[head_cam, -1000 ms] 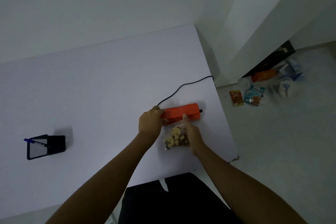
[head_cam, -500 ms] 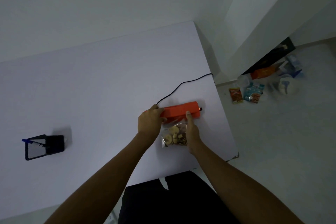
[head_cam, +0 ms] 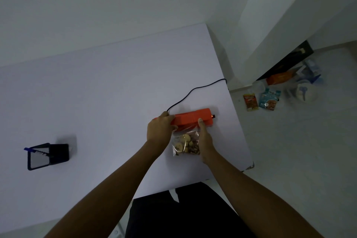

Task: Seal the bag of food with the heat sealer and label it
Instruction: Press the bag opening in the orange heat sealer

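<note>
Left hand (head_cam: 160, 128) grips the left end of the orange heat sealer (head_cam: 193, 119), its fingers curled over the top of the bar. Right hand (head_cam: 205, 141) lies along the right side of the bag of food (head_cam: 185, 144), with one digit stretched straight up to touch the sealer's near edge. Whether its other fingers curl under the bag cannot be told.

The bag is clear plastic and holds pale slices and dark bits. It lies flat on the table between the two hands. Its top edge is tucked under the sealer's front, and the rest points back toward the person.

The sealer lies crosswise near the right edge of the white table (head_cam: 96, 92). A small light (head_cam: 213, 116) glows at its right end. A black cord (head_cam: 193, 91) runs from its left end and curves away over the table's right edge.

Well apart, on the left of the table, stands a black mesh holder (head_cam: 48, 155) with a blue pen (head_cam: 27, 149) in it.

Beyond the table, on the pale floor to the right, lie food packets (head_cam: 269, 100) and an orange box (head_cam: 280, 78).
</note>
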A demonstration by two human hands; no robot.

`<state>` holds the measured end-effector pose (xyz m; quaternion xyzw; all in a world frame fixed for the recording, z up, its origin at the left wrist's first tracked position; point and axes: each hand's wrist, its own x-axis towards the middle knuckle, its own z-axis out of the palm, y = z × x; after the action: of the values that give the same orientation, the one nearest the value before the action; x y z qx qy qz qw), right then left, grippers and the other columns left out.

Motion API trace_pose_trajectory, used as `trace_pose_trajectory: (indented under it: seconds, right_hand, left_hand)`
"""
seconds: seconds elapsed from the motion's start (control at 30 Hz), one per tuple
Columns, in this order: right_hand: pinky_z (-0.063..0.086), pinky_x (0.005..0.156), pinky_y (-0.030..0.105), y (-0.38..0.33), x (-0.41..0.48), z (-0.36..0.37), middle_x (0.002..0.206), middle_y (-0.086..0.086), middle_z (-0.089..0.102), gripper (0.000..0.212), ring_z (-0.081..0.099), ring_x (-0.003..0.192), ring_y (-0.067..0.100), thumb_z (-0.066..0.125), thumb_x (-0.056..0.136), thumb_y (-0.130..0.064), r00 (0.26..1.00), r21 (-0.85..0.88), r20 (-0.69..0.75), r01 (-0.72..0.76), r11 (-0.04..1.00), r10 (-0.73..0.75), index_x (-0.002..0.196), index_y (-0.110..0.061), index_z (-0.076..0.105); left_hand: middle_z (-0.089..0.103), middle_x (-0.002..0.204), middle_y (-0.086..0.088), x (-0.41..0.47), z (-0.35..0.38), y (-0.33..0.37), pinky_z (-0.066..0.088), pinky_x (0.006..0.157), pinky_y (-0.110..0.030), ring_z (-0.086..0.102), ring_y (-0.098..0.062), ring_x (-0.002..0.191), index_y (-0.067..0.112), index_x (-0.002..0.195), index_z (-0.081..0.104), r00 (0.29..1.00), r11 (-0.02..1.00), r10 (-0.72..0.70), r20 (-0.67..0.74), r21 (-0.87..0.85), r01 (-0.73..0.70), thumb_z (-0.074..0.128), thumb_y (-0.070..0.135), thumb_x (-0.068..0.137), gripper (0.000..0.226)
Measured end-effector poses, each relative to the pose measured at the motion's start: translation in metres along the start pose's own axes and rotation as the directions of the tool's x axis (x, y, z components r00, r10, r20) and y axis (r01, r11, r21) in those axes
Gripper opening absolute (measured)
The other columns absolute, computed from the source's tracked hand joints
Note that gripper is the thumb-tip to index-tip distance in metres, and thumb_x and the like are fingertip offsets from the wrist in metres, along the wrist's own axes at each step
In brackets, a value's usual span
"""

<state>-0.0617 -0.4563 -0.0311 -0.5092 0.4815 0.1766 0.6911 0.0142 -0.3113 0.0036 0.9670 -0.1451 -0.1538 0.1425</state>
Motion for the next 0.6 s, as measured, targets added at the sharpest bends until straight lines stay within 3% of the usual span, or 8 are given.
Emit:
trace_pose_trajectory:
  seconds: [0.17, 0.3, 0.37, 0.47, 0.6]
  right_hand:
    - [0.053, 0.086, 0.038, -0.002, 0.001, 0.003, 0.095, 0.012, 0.074, 0.052, 0.069, 0.093, 0.028, 0.047, 0.088, -0.068, 1.000, 0.015, 0.003, -0.001, 1.000, 0.000, 0.088, -0.020, 0.066]
    - [0.051, 0.070, 0.031, 0.000, 0.001, 0.002, 0.083, 0.007, 0.073, 0.054, 0.068, 0.082, 0.023, 0.046, 0.090, -0.067, 1.000, 0.038, 0.006, 0.000, 0.999, 0.000, 0.085, -0.018, 0.068]
    - [0.051, 0.074, 0.032, 0.005, -0.001, 0.001, 0.087, 0.008, 0.075, 0.066, 0.070, 0.089, 0.024, 0.044, 0.086, -0.074, 1.000, 0.011, 0.025, -0.019, 1.000, 0.018, 0.095, -0.015, 0.072]
    - [0.057, 0.090, 0.046, 0.014, -0.002, 0.002, 0.094, 0.011, 0.078, 0.083, 0.074, 0.092, 0.029, 0.051, 0.072, -0.085, 0.998, -0.018, 0.063, -0.026, 0.999, 0.027, 0.106, -0.013, 0.073]
    - [0.059, 0.089, 0.048, 0.016, -0.009, 0.004, 0.097, 0.014, 0.078, 0.062, 0.075, 0.091, 0.030, 0.060, 0.082, -0.065, 0.997, -0.036, 0.080, -0.014, 0.999, 0.016, 0.108, -0.010, 0.073]
  left_hand:
    - [0.063, 0.098, 0.000, 0.003, 0.001, -0.001, 0.044, 0.062, -0.029, 0.066, -0.026, 0.078, 0.020, 0.107, 0.068, 1.000, 1.000, 0.017, 0.013, 0.024, -0.017, 0.066, 0.032, 0.085, 0.025]
    - [0.063, 0.099, -0.001, 0.001, 0.000, -0.001, 0.041, 0.061, -0.028, 0.066, -0.026, 0.078, 0.020, 0.108, 0.068, 0.999, 0.999, 0.034, 0.008, 0.031, -0.034, 0.066, 0.032, 0.085, 0.026]
    - [0.063, 0.098, 0.000, 0.001, -0.002, -0.002, 0.039, 0.060, -0.027, 0.065, -0.025, 0.077, 0.021, 0.108, 0.068, 0.999, 0.999, 0.033, 0.016, 0.013, -0.033, 0.066, 0.031, 0.084, 0.026]
    - [0.063, 0.095, 0.000, 0.002, -0.004, -0.003, 0.039, 0.061, -0.027, 0.063, -0.023, 0.078, 0.022, 0.107, 0.068, 0.999, 0.999, 0.034, 0.007, 0.000, -0.034, 0.068, 0.031, 0.081, 0.028]
    - [0.063, 0.101, -0.003, -0.001, 0.001, -0.001, 0.047, 0.066, -0.030, 0.063, -0.022, 0.087, 0.019, 0.115, 0.063, 0.999, 0.998, 0.053, -0.012, 0.036, -0.053, 0.065, 0.030, 0.086, 0.031]
